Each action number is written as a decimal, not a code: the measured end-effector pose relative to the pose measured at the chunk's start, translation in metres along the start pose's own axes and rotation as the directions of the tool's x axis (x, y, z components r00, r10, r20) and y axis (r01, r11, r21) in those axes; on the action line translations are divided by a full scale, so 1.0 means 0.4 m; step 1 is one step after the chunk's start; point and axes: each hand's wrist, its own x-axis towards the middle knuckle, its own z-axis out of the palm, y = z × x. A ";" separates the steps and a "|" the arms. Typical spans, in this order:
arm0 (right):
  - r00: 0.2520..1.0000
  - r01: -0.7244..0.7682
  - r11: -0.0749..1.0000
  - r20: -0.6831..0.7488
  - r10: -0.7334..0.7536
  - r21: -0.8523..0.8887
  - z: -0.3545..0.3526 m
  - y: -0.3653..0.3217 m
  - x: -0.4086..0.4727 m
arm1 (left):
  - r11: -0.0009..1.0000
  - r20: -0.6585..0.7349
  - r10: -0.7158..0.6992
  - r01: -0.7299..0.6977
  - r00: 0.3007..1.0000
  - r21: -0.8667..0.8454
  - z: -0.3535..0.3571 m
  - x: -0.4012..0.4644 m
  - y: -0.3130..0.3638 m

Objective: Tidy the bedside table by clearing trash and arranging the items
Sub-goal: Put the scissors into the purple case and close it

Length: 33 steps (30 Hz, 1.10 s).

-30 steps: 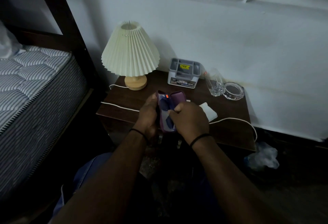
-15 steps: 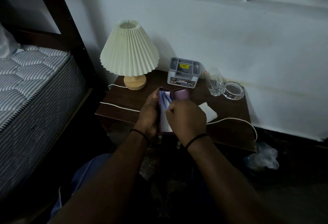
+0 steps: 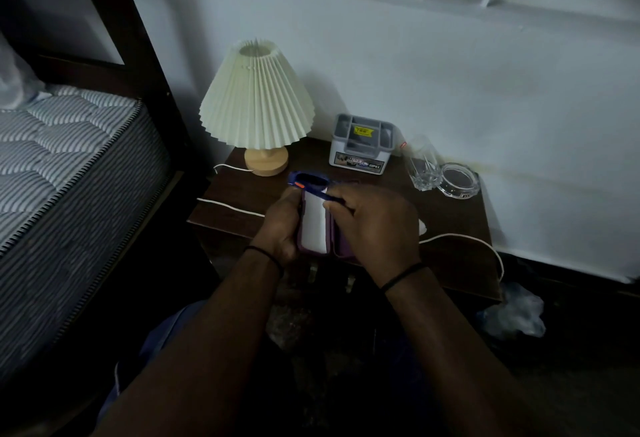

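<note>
over the dark bedside table (image 3: 242, 194), left hand (image 3: 282, 229) grips an open purple case (image 3: 313, 225), right hand (image 3: 375, 225) pinches blue glasses (image 3: 308, 184).

My right hand (image 3: 375, 225) covers most of the purple case (image 3: 313, 225) and the white tissue (image 3: 421, 226) behind it, so only a corner of tissue shows. The small print on the grey box (image 3: 360, 146) label is too dim to read in full. The mattress (image 3: 62, 159) runs off the left edge, and the crumpled plastic bag (image 3: 512, 312) on the floor sits in murk.
</note>
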 end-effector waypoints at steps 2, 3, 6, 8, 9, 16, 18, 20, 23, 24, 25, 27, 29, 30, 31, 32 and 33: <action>0.996 0.018 0.994 -0.086 -0.009 0.106 0.001 -0.011 0.005 | 1.000 0.008 0.001 -0.001 1.000 0.006 -0.006 -0.002 0.000; 0.995 0.017 0.988 -0.099 -0.001 0.154 0.006 -0.013 0.005 | 1.000 0.022 0.003 -0.003 1.000 0.002 -0.009 -0.001 0.001; 0.998 -0.059 0.972 0.011 0.058 0.229 0.029 0.003 -0.004 | 0.998 0.088 -0.016 0.021 0.996 -0.055 -0.006 -0.005 0.006; 0.992 -0.120 0.969 0.070 0.108 0.218 0.042 0.026 -0.014 | 0.994 0.127 -0.090 0.097 0.988 -0.050 0.005 -0.016 0.008; 0.988 -0.145 0.967 0.086 0.129 0.210 0.048 0.035 -0.016 | 0.995 0.118 -0.096 0.100 0.988 -0.024 0.009 -0.016 0.006; 0.943 -0.329 0.914 0.133 0.305 0.237 0.080 0.027 -0.018 | 0.994 0.078 0.100 -0.102 0.992 0.030 0.011 -0.007 -0.018; 0.934 -0.350 0.918 0.137 0.329 0.184 0.085 0.026 -0.019 | 0.993 0.074 0.110 -0.113 0.991 0.034 0.018 -0.011 -0.022; 0.929 -0.367 0.910 0.131 0.347 0.191 0.086 0.024 -0.018 | 0.991 0.064 0.130 -0.132 0.989 0.017 0.024 -0.015 -0.025; 0.914 -0.403 0.874 0.077 0.398 0.272 0.077 0.019 -0.014 | 0.989 0.060 0.150 -0.150 0.987 -0.006 0.026 -0.020 -0.025; 0.907 -0.414 0.858 0.056 0.418 0.304 0.073 0.018 -0.012 | 0.988 0.056 0.156 -0.156 0.986 -0.006 0.026 -0.021 -0.023; 0.898 -0.426 0.842 0.043 0.437 0.332 0.071 0.016 -0.010 | 0.987 0.044 0.159 -0.159 0.986 -0.005 0.027 -0.022 -0.021; 0.888 -0.445 0.828 0.047 0.458 0.341 0.072 0.011 -0.011 | 0.987 0.013 0.161 -0.161 0.987 -0.011 0.033 -0.022 -0.020; 0.882 -0.466 0.840 0.062 0.468 0.280 0.080 0.006 -0.017 | 0.985 -0.003 0.166 -0.166 0.986 -0.042 0.038 -0.021 -0.022; 0.877 -0.477 0.847 0.065 0.476 0.235 0.083 0.004 -0.020 | 0.984 -0.004 0.166 -0.166 0.986 -0.058 0.040 -0.020 -0.023; 0.874 -0.484 0.853 0.064 0.481 0.196 0.085 0.003 -0.022 | 0.984 -0.002 0.164 -0.163 0.987 -0.066 0.042 -0.020 -0.024; 0.875 -0.483 0.859 0.062 0.479 0.169 0.086 0.003 -0.022 | 0.985 -0.001 0.158 -0.158 0.987 -0.070 0.045 -0.022 -0.024; 0.880 -0.474 0.867 0.061 0.470 0.155 0.086 0.003 -0.021 | 0.986 -0.002 0.148 -0.147 0.989 -0.078 0.048 -0.025 -0.022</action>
